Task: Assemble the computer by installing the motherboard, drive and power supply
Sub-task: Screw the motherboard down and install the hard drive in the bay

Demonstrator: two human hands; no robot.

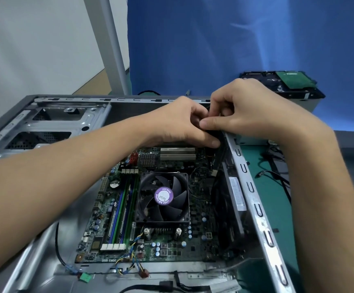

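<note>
Motherboard [163, 208] lay seated in open case [66, 119]. Left hand [180, 121] and right hand [246, 106] met at case edge, both pinching black part [213, 132], identity unclear. Hard drive [294, 80] sat outside, well apart. Judged step: finishing board fit; next move called for fetching drive.

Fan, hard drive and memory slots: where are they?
CPU fan [164, 196]: head view, purple hub sticker.
Hard drive [292, 80]: head view, green circuit board.
Memory slots [122, 210]: head view, middle of the row.
</note>
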